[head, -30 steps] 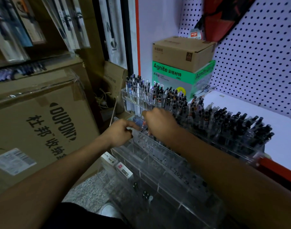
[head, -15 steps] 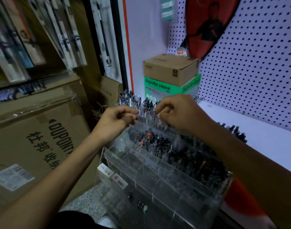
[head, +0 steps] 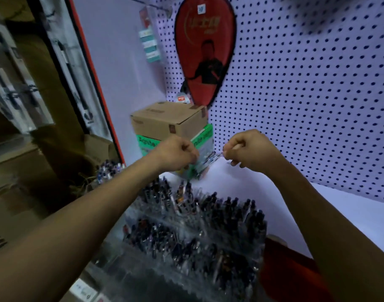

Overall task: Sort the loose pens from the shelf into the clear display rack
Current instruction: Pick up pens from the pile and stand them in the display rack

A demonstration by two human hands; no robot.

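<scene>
Both hands have gone up and back, from low down at the rack's front rows a sec ago to the middle of the frame now, over by the boxes. I think that means the last pens got put in and the person is grabbing more, so the job isn't done yet. The left hand [head: 178, 152] is curled up tight in front of the green box [head: 147, 143]; it seems to hold some pens but it's too blurry, so I can't tell for sure. The right hand [head: 250, 151] is curled too and pinches the end of a small bunch of loose pens [head: 210, 159] that hangs btwn the two hands, just above the white shelf [head: 317, 205]. The clear display rack [head: 193, 227] sits low in the middle of the frame, w/ its rows packed full of dark-capped pens standing up. The rows nearest the bottom of the frame look see-through and mostly not filled, so that's likely where new pens can go. A brown box [head: 164, 120] sits on top of the green box at the back corner of the shelf. A red paddle case [head: 205, 51] hangs on the dotted pegboard [head: 317, 94] in the upper middle. Big cardboard boxes fill the left side.
</scene>
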